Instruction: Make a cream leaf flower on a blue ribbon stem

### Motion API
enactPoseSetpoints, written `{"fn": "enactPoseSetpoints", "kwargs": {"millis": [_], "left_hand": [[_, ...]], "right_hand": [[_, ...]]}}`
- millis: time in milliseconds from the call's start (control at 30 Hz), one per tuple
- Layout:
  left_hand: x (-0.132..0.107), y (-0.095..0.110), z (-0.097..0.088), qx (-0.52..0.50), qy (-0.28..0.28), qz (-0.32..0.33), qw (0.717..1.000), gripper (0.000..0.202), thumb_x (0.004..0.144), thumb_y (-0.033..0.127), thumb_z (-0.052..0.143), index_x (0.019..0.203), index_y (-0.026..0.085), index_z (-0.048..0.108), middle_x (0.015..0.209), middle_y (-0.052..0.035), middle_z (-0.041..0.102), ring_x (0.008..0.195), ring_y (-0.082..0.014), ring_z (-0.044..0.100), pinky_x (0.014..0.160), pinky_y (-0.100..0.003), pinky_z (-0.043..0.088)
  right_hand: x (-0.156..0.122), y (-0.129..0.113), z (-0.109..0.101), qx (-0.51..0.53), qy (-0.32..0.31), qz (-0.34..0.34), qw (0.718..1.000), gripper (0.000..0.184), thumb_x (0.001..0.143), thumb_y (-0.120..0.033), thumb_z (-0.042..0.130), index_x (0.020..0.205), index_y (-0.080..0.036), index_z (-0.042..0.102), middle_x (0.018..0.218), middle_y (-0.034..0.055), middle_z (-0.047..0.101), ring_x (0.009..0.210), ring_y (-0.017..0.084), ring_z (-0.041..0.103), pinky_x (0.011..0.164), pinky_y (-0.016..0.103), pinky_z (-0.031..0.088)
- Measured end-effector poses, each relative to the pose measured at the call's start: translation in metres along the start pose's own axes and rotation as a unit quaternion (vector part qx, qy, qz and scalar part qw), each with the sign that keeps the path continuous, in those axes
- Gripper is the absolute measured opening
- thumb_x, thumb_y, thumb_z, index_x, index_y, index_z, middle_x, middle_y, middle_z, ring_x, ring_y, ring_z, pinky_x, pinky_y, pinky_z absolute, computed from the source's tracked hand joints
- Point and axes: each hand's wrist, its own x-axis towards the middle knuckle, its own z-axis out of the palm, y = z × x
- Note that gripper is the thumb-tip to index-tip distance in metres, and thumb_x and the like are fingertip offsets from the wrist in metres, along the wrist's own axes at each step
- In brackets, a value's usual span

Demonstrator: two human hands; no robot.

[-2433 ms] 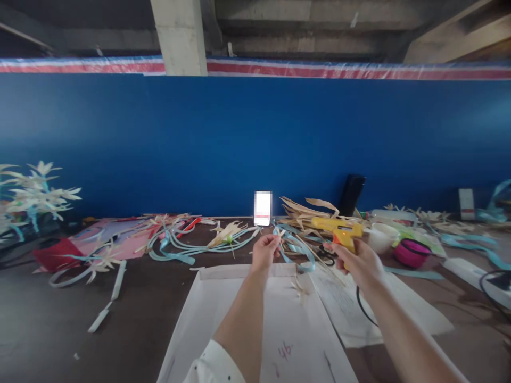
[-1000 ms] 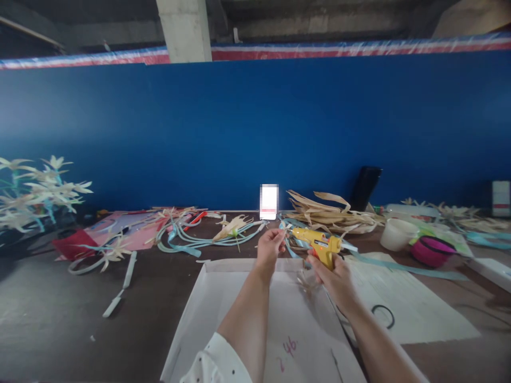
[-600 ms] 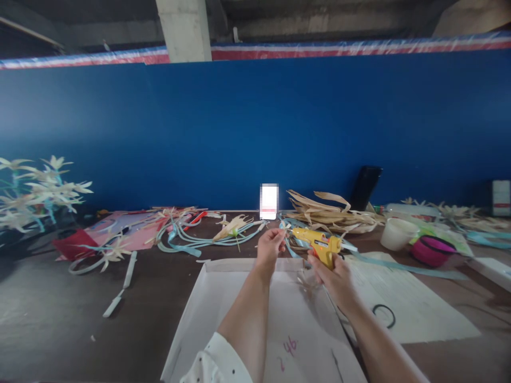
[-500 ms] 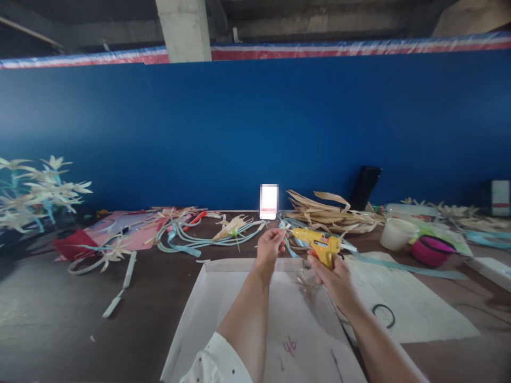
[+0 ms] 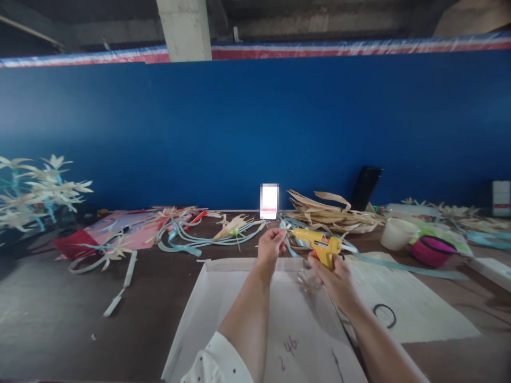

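My right hand [image 5: 329, 268] is wrapped round the handle of a yellow glue gun [image 5: 317, 242], whose nozzle points left. Close to that nozzle, my left hand [image 5: 271, 243] pinches a small pale piece [image 5: 286, 226], too small to name, between thumb and fingers. Whether nozzle and piece touch, I cannot tell. Both hands are held over the far edge of a shallow white box lid [image 5: 239, 314] with purple writing inside. Some wispy dried fibres [image 5: 307, 281] lie in it, partly behind my right hand.
Dried husks [image 5: 331, 215] lie behind the glue gun. Light-blue tubing [image 5: 207, 243] with a pale husk flower is left of my hands. A white cup [image 5: 398, 234], a pink pouch [image 5: 433, 251] and a paper sheet [image 5: 423, 308] are rightward. White flowers [image 5: 43, 186] stand far left; a lit phone [image 5: 269, 202] leans ahead.
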Motion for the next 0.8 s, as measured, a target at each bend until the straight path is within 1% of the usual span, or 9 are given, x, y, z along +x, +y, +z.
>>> {"fn": "enactPoseSetpoints", "kwargs": {"millis": [133,300,400,533,633,800], "left_hand": [[0.0008,-0.0013,-0.0007,-0.001,0.003,0.001,1.0,0.033,0.06,0.04,0.07,0.074,0.011,0.062,0.063,-0.0015,0.056,0.048,-0.0037,0.041,0.044,-0.017,0.031],[0.0018,-0.002,-0.0015,-0.002,0.008,0.004,1.0,0.031,0.061,0.039,0.069,0.073,0.011,0.062,0.068,-0.0032,0.059,0.049,-0.0042,0.042,0.044,-0.017,0.032],[0.0022,-0.002,-0.0014,-0.005,0.007,0.003,1.0,0.03,0.061,0.038,0.069,0.073,0.011,0.062,0.069,-0.0035,0.059,0.049,-0.0043,0.043,0.043,-0.017,0.032],[0.0027,-0.0025,-0.0012,0.002,0.005,0.004,1.0,0.03,0.062,0.038,0.069,0.073,0.011,0.062,0.066,-0.0021,0.058,0.047,-0.0038,0.041,0.043,-0.017,0.031],[0.0026,-0.0025,-0.0012,0.0,0.002,0.008,1.0,0.03,0.062,0.039,0.069,0.073,0.011,0.062,0.064,-0.0014,0.057,0.047,-0.0037,0.041,0.043,-0.017,0.032],[0.0019,-0.0021,-0.0017,0.006,-0.003,0.005,1.0,0.031,0.062,0.04,0.069,0.073,0.011,0.062,0.063,-0.0012,0.057,0.044,-0.0027,0.04,0.043,-0.017,0.031]], "right_hand": [[0.0001,0.0003,-0.0011,0.001,-0.005,0.004,1.0,0.033,0.072,-0.046,0.061,0.085,-0.015,0.062,0.049,-0.0028,0.049,0.044,0.012,0.043,0.045,0.024,0.037],[0.0005,0.0026,-0.0025,0.008,-0.017,0.01,1.0,0.033,0.074,-0.044,0.061,0.092,-0.015,0.06,0.051,-0.004,0.049,0.045,0.011,0.043,0.044,0.022,0.036],[0.001,0.0039,-0.0032,0.002,-0.018,0.01,1.0,0.034,0.074,-0.043,0.061,0.093,-0.015,0.061,0.05,-0.0046,0.048,0.044,0.01,0.042,0.044,0.022,0.035],[0.0012,0.0034,-0.0031,-0.007,-0.016,0.016,1.0,0.035,0.074,-0.044,0.062,0.094,-0.015,0.061,0.053,-0.0038,0.05,0.045,0.01,0.044,0.044,0.022,0.037],[0.001,0.0021,-0.0022,-0.002,-0.019,0.016,1.0,0.036,0.074,-0.046,0.062,0.091,-0.015,0.062,0.053,-0.0033,0.051,0.045,0.01,0.044,0.044,0.022,0.037],[0.0006,0.0008,0.0012,0.002,0.008,0.017,1.0,0.038,0.068,-0.052,0.064,0.078,-0.015,0.063,0.046,-0.0031,0.048,0.041,0.011,0.042,0.041,0.023,0.034]]}}
